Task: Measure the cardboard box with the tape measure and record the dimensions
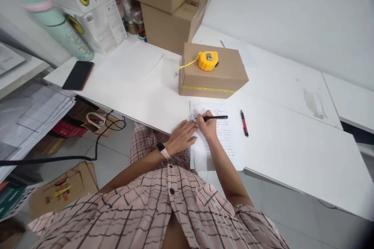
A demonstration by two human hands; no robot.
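Observation:
A black pen [217,117] is gripped in my right hand [207,125], its tip end by the upper left part of a printed sheet of paper [224,140]. My left hand [182,137], with a watch on the wrist, lies flat with fingers stretched out at the sheet's left edge. Just beyond the paper stands a closed cardboard box [213,74]. On top of that box rests a yellow tape measure [208,61] with its strap hanging to the left. A red and black pen [244,123] lies right of the sheet.
The white table [292,136] extends right. At its left end are a phone [78,75], a mint-green bottle [58,27] and white boxes with avocado pictures [102,27]. Larger cardboard boxes [166,27] are stacked at the back. A black cable [96,148] runs at the lower left.

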